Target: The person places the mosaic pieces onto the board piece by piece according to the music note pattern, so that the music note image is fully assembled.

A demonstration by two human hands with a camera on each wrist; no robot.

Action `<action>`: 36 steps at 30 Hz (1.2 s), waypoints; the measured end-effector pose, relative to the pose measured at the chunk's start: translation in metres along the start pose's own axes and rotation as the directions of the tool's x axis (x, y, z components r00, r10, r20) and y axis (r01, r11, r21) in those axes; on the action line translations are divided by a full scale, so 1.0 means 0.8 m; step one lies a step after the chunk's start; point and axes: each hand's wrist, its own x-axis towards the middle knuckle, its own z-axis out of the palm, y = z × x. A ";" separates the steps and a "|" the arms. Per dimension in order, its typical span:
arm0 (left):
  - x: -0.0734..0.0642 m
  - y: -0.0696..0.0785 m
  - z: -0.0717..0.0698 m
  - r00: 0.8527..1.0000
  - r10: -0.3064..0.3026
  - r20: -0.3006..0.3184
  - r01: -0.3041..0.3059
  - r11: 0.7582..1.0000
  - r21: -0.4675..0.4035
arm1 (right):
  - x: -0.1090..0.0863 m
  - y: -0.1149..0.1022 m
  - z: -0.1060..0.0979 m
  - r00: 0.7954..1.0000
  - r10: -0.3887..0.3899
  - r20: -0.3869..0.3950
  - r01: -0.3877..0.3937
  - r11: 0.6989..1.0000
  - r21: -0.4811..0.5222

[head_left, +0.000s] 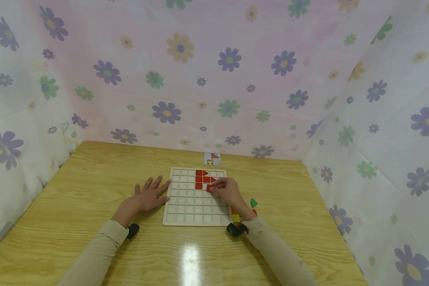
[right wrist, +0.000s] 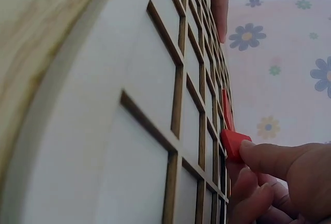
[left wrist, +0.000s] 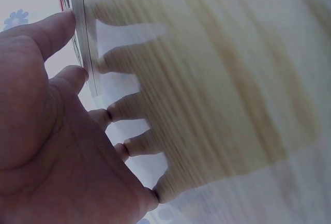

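Note:
A white grid board (head_left: 189,202) with wooden lines lies flat on the table. Several red tiles (head_left: 199,179), some square and some pointed, sit in cells along its upper middle. My right hand (head_left: 230,195) pinches a red square tile (right wrist: 235,144) between thumb and fingers. That tile is held over the grid, slightly tilted, just below and right of the placed ones. My left hand (head_left: 148,199) rests at the board's left side, fingers spread. In the left wrist view, its thumb and index fingertips (left wrist: 76,76) touch the board's edge (left wrist: 85,32).
Behind the board lies a small picture card (head_left: 212,159) showing a coloured pattern on a grid. Loose yellow (head_left: 235,218), red and green pieces (head_left: 254,202) lie right of the board, partly hidden by the right wrist. A flowered curtain (head_left: 207,91) encloses the table's back and sides.

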 end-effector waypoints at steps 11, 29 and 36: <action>0.000 0.001 -0.002 1.000 0.006 0.001 -0.006 1.000 -0.006 | 0.011 -0.005 0.008 0.997 -0.053 -0.048 0.050 0.996 -0.067; 0.005 -0.016 0.004 0.999 0.036 -0.009 -0.036 0.999 -0.037 | 0.020 -0.004 0.013 0.996 -0.072 -0.058 0.068 0.994 -0.082; 0.005 -0.013 0.004 1.000 0.021 -0.007 -0.022 1.000 -0.021 | 0.019 -0.007 0.013 0.995 -0.074 -0.072 0.068 0.994 -0.090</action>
